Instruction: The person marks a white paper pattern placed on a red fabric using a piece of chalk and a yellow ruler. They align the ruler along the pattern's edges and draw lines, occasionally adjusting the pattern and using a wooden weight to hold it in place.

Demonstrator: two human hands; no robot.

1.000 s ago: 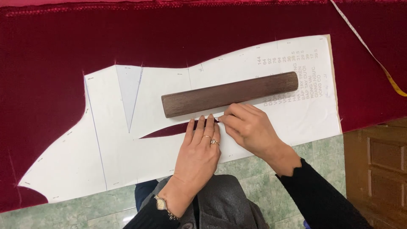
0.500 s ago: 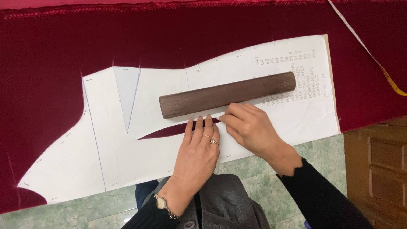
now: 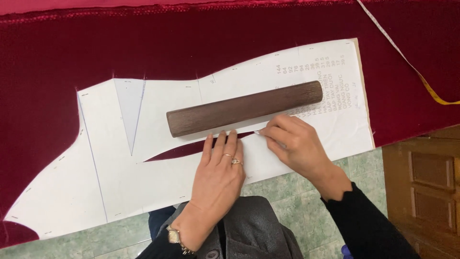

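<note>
A white paper pattern (image 3: 158, 187) lies flat on dark red velvet fabric (image 3: 143, 43). A dark brown round wooden bar (image 3: 244, 108) rests across the paper. Just below it, a narrow curved slit (image 3: 177, 151) in the paper shows the red cloth. My left hand (image 3: 218, 177) lies flat with fingers straight, pressing the paper at the slit's lower edge; it wears rings and a wristwatch. My right hand (image 3: 294, 144) is pinched on a small white piece of chalk (image 3: 257, 132), its tip at the right end of the slit, close under the bar.
A yellow and white measuring tape (image 3: 407, 62) trails over the fabric at the upper right. The table edge runs along the bottom, with green tiled floor (image 3: 287, 206) below it. A brown wooden cabinet (image 3: 426, 192) stands at the lower right.
My right hand with the chalk has crept slightly rightward along the slit. My left hand stays pressed on the paper. The view has shifted a little.
</note>
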